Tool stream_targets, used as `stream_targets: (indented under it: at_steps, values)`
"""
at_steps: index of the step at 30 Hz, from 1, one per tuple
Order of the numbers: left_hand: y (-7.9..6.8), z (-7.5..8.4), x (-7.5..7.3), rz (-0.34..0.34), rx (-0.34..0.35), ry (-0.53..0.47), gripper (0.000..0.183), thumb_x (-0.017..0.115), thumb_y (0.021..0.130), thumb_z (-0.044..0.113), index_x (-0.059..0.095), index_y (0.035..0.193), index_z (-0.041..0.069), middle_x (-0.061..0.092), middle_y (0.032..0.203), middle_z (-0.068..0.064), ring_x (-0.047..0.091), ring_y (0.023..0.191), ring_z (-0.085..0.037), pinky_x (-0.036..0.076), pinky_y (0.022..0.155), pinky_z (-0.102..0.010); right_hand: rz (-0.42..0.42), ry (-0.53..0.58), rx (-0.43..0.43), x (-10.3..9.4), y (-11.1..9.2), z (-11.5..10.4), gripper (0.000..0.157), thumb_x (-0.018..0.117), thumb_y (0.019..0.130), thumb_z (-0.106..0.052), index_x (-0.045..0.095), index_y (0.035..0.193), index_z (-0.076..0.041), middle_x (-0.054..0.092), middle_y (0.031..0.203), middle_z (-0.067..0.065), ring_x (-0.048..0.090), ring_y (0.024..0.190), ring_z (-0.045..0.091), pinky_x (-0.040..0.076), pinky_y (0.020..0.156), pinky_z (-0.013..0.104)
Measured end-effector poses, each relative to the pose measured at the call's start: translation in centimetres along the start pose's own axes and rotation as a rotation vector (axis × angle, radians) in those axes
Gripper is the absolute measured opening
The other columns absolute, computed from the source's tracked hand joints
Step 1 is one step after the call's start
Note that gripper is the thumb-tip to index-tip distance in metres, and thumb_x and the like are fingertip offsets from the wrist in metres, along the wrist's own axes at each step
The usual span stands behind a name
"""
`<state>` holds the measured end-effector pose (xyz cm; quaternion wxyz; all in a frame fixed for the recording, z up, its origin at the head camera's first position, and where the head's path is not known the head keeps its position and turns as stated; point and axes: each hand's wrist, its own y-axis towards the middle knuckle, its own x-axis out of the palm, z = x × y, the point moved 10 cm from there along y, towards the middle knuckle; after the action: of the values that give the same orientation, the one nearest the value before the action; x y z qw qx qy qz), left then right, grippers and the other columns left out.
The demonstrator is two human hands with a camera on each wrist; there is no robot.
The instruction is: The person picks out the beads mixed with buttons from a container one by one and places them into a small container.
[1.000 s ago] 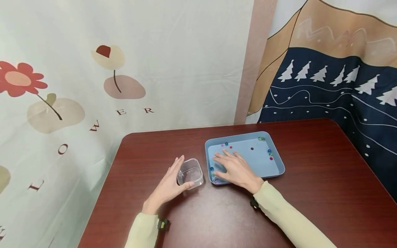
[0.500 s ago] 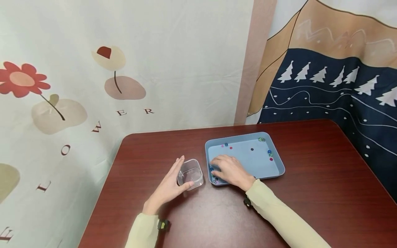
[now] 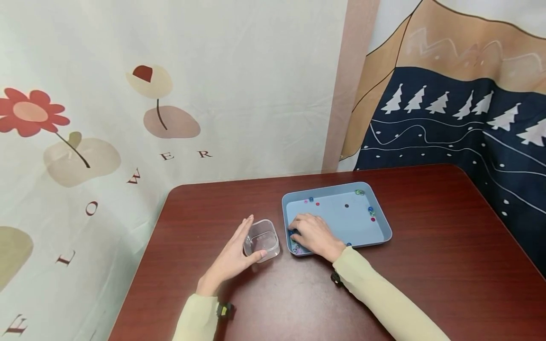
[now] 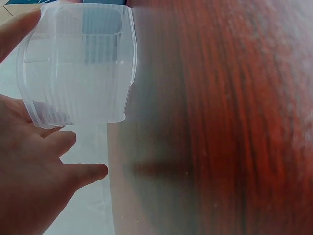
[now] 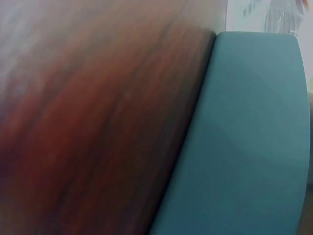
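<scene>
My left hand (image 3: 230, 258) holds a clear plastic box (image 3: 274, 240) on the table, fingers along its left side and thumb at its near side. The left wrist view shows the box's ribbed wall (image 4: 78, 73) close up, with the thumb (image 4: 17, 34) at its rim. My right hand (image 3: 314, 234) reaches into the left end of a shallow blue tray (image 3: 341, 222), fingers bent down and thumb near a blue bead (image 3: 292, 232). I cannot tell whether it pinches that bead. In the right wrist view the tray's outer wall (image 5: 244, 132) hides the fingers.
More small beads lie scattered in the tray: a red bead (image 3: 317, 204), a dark bead (image 3: 347, 206), green beads (image 3: 359, 192) in the far corner and another blue bead (image 3: 370, 209) at the right. The brown table (image 3: 426, 246) meets a printed curtain (image 3: 256, 94) behind.
My right hand has moved left and toward me within the tray, and its spread fingers have bent down by the beads at the left wall. The left hand and box stay put.
</scene>
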<state>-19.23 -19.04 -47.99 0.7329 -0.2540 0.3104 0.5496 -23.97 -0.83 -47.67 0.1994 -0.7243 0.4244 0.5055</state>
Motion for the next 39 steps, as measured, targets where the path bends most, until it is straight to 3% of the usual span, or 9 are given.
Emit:
stream_targets:
  at_steps: [10,17,39]
  values:
    - [0.0,0.0,0.0,-0.002,-0.005,-0.008,0.104,0.08,0.088,0.047,0.02,0.167,0.013,0.02,0.172,-0.01,0.018,0.158,-0.029,0.029,0.121,-0.059,0.035,-0.03,0.003,-0.1,0.1,-0.3,0.016,0.083,0.089,-0.018,0.081,0.104,-0.014,0.072,0.105,0.001,0.066,0.101,0.026,0.052,0.09,0.053]
    - [0.0,0.0,0.0,-0.006,-0.007,-0.022,0.104,0.08,0.088,0.047,0.02,0.167,0.014,0.019,0.172,-0.008,0.017,0.158,-0.028,0.029,0.121,-0.059,0.073,0.009,-0.006,-0.8,-0.3,-0.4,0.015,0.081,0.091,-0.018,0.08,0.105,-0.014,0.073,0.106,0.0,0.068,0.103,0.024,0.053,0.091,0.052]
    - [-0.1,-0.3,0.0,-0.018,0.001,-0.012,0.107,0.079,0.086,0.054,0.019,0.168,0.019,0.017,0.172,0.004,0.013,0.159,-0.021,0.03,0.121,-0.058,0.346,0.19,-0.158,-6.3,-1.7,-3.6,0.016,0.079,0.094,-0.018,0.08,0.109,-0.011,0.074,0.107,-0.001,0.07,0.096,0.017,0.058,0.082,0.038]
